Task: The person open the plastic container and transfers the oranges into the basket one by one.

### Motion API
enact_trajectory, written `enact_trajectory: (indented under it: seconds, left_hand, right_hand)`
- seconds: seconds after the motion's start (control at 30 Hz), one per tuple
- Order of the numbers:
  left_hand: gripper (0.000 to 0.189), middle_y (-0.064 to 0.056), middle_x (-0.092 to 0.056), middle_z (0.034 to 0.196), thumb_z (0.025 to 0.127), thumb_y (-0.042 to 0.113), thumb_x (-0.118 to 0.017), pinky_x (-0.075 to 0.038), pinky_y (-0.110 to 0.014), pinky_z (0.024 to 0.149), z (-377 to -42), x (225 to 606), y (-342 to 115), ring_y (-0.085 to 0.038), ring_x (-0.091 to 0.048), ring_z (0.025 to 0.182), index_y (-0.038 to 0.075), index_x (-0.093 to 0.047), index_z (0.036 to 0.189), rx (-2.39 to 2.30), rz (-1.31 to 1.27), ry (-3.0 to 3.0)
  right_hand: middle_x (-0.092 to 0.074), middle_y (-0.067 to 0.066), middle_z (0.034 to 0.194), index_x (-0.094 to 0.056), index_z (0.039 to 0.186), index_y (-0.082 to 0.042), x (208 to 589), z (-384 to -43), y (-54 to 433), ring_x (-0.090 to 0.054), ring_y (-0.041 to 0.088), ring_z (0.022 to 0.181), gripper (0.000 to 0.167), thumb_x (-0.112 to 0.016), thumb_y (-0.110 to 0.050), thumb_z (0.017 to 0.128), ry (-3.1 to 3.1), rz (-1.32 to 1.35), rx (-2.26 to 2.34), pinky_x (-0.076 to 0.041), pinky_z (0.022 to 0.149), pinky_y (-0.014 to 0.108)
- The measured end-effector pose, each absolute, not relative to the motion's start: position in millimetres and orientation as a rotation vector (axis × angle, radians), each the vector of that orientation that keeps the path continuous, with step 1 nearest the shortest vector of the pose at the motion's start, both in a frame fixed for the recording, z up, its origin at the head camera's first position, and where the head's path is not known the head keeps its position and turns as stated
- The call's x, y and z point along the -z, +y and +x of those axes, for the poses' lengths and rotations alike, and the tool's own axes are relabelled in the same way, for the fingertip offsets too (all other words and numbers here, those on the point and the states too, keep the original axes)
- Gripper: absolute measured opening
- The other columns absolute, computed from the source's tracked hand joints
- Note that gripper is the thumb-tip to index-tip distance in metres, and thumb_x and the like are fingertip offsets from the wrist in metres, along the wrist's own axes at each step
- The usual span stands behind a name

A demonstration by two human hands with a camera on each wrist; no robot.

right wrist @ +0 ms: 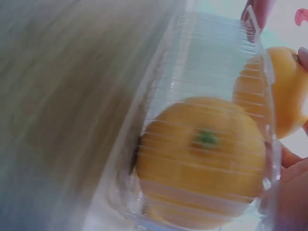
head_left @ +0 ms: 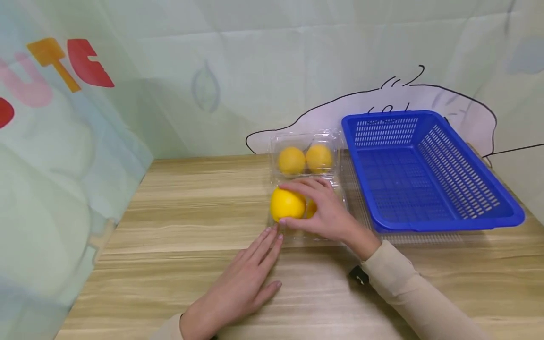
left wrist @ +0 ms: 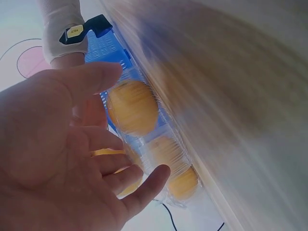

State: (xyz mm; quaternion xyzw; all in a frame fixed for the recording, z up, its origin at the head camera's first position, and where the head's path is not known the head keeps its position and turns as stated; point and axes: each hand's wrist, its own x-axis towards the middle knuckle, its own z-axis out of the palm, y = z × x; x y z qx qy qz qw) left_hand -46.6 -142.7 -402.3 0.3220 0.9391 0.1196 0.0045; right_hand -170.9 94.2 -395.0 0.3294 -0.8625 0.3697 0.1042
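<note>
My right hand [head_left: 325,210] grips an orange [head_left: 287,205] between thumb and fingers, at the left half of a clear plastic box [head_left: 312,235]. In the right wrist view, a second orange [right wrist: 207,168] with a green stem end sits inside that box, behind its ribbed wall. My left hand [head_left: 242,278] reaches in from the lower left with fingers extended, its fingertips at the box's front left corner. Whether they touch it I cannot tell. Behind, two more oranges [head_left: 291,161] rest side by side in a clear plastic section [head_left: 335,141].
A blue slotted plastic basket [head_left: 439,226] stands to the right of the boxes. The wooden table [head_left: 182,203] extends to the left and front. A printed cloth [head_left: 170,85] hangs along the back and left side.
</note>
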Motion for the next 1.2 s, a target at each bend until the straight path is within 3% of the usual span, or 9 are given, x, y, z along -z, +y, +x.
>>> enact_trajectory:
  seconds: [0.2,0.67,0.8,0.93,1.03,1.2]
  left_hand:
    - [0.084,-0.015,-0.012,0.177,0.102,0.038,-0.07,-0.043,-0.057,0.119,-49,402,-143,-0.031,-0.019,0.163,0.0,-0.031,0.165,-0.366,1.024,2.929]
    - [0.093,-0.014,-0.014,0.178,0.097,0.041,-0.075,-0.047,-0.057,0.115,-48,404,-144,-0.031,-0.021,0.163,0.003,-0.026,0.167,-0.33,1.03,2.95]
    - [0.093,-0.014,-0.015,0.177,0.098,0.042,-0.074,-0.047,-0.057,0.115,-47,404,-144,-0.031,-0.021,0.163,0.003,-0.027,0.167,-0.325,1.024,2.953]
    - [0.093,-0.014,-0.015,0.178,0.098,0.043,-0.074,-0.047,-0.058,0.115,-47,404,-144,-0.031,-0.021,0.163,0.003,-0.027,0.167,-0.323,1.016,2.951]
    - [0.093,-0.014,-0.014,0.178,0.098,0.043,-0.074,-0.047,-0.057,0.115,-47,404,-143,-0.031,-0.02,0.163,0.003,-0.026,0.167,-0.316,1.017,2.955]
    - [0.093,-0.015,-0.015,0.177,0.098,0.043,-0.073,-0.046,-0.056,0.116,-48,404,-142,-0.031,-0.02,0.163,0.002,-0.025,0.167,-0.303,1.025,2.959]
  right_hand:
    - [-0.066,-0.001,0.143,-0.067,0.144,-0.028,389,-167,98,-0.058,0.021,0.133,0.07,-0.09,-0.047,0.081,-2.475,0.993,-1.091,-0.029,0.121,0.052]
    - [-0.067,0.007,0.14,-0.069,0.14,-0.026,371,-146,135,-0.055,0.034,0.128,0.071,-0.094,-0.042,0.076,-2.368,0.926,-0.984,-0.043,0.105,0.057]
    - [-0.068,0.008,0.139,-0.07,0.139,-0.024,369,-141,145,-0.058,0.035,0.127,0.069,-0.089,-0.054,0.08,-2.323,0.957,-0.925,-0.042,0.105,0.056]
    - [-0.069,0.01,0.137,-0.071,0.137,-0.022,366,-134,153,-0.061,0.034,0.124,0.07,-0.074,-0.071,0.088,-2.256,0.991,-0.913,-0.043,0.104,0.054]
    - [-0.069,0.011,0.137,-0.072,0.136,-0.02,362,-130,159,-0.062,0.034,0.122,0.07,-0.069,-0.072,0.09,-2.227,0.996,-0.932,-0.045,0.101,0.05]
    - [-0.066,0.011,0.139,-0.07,0.14,-0.018,358,-129,176,-0.064,0.031,0.123,0.066,-0.074,-0.063,0.092,-2.236,0.988,-1.002,-0.049,0.109,0.026]
